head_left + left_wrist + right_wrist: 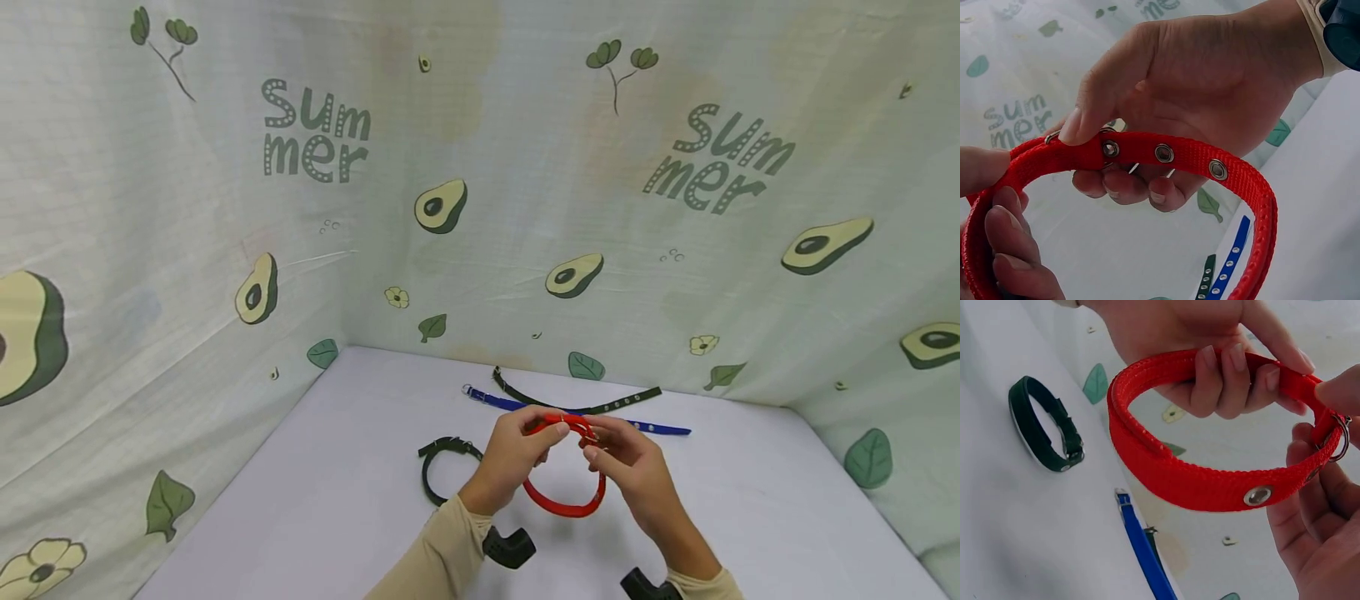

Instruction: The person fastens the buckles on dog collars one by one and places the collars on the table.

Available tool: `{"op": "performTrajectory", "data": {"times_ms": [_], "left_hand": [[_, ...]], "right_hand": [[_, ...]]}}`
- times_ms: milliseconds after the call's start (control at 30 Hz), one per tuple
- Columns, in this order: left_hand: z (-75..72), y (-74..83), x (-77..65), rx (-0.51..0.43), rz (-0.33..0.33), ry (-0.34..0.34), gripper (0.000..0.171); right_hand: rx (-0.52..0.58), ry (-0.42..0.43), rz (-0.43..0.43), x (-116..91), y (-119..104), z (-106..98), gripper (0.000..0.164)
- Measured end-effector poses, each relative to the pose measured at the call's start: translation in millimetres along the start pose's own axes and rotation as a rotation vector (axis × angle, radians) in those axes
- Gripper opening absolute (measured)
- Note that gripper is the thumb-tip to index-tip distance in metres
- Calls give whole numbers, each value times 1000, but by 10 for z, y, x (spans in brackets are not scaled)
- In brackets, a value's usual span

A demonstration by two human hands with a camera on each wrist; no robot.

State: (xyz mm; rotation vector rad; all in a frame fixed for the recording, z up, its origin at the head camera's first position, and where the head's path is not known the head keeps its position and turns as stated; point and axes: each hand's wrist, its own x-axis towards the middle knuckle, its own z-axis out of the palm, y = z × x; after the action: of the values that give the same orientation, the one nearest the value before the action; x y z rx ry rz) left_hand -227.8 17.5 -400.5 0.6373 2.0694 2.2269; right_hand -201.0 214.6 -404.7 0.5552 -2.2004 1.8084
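Observation:
A red webbing collar (564,509) with metal eyelets is closed into a loop and held up over the table by both hands. My left hand (504,454) grips the band on its left side, thumb on top and fingers curled beneath. On the other side, my right hand (637,473) pinches the collar by its metal buckle, the thumb pressing the strap in the left wrist view. A metal ring (1342,439) hangs by the right fingertips in the right wrist view. The buckle is partly hidden behind the fingers.
A dark green collar (427,475), fastened in a loop, lies left of the hands. Behind them, a blue collar (660,429) and another dark green collar (624,402) lie stretched out, crossing. A printed curtain (495,317) borders the white table (315,500).

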Motion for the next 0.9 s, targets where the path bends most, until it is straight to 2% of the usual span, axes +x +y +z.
{"op": "performTrajectory", "data": {"times_ms": [267, 433, 533, 633, 767, 900], "left_hand": [[-17, -11, 6, -5, 5, 3, 24], [-6, -32, 14, -5, 9, 6, 25], [-2, -54, 22, -12, 6, 19, 24], [-1, -85, 39, -29, -14, 24, 25], [-18, -134, 65, -15, -32, 14, 23], [-44, -172, 60, 118, -17, -11, 27]], "right_hand": [[-163, -17, -22, -14, 26, 17, 34], [-209, -26, -47, -15, 7, 29, 32], [-228, -23, -33, -9, 1, 44, 31], [-229, -7, 14, 5, 7, 54, 31], [-202, 28, 129, 32, 43, 58, 31], [-167, 69, 241, 49, 100, 55, 30]]}}
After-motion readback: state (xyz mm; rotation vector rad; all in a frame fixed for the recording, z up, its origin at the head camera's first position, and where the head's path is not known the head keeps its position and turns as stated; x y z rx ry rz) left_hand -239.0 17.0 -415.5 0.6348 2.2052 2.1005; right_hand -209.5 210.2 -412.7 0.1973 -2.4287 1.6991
